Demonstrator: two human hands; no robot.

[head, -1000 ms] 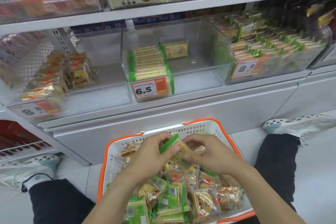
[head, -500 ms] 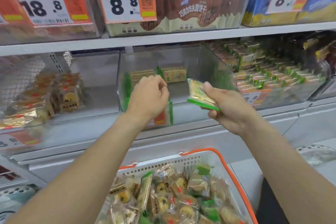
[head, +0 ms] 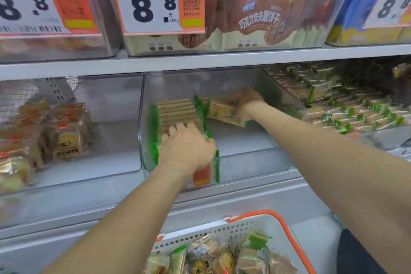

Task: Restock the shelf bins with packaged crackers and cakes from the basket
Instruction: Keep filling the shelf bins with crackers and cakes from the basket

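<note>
At the far left, a clear bin (head: 73,140) holds a loose cluster of yellow cake packets (head: 69,140) with bare floor in front of them, so it looks only partly filled. Next along, in the middle bin (head: 244,158), the left hand (head: 186,147) lies on the front of a neat row of green-edged cracker packets (head: 175,111), fingers spread flat over the tops and the thumb at the row's right edge; it seems to steady or press the row, not to hold any one packet. To its right, deep in the same bin, the right hand (head: 243,101) grasps a cracker packet (head: 224,111) and appears to be setting it beside the row, near another packet at the back. Most of that bin's right half is bare, so the restocking seems to be at an early stage here. The right-hand bin (head: 333,113) looks full of green-ended packets. Below, the orange-rimmed basket (head: 287,224) holds many mixed packets, so plenty remains to be shelved.
</note>
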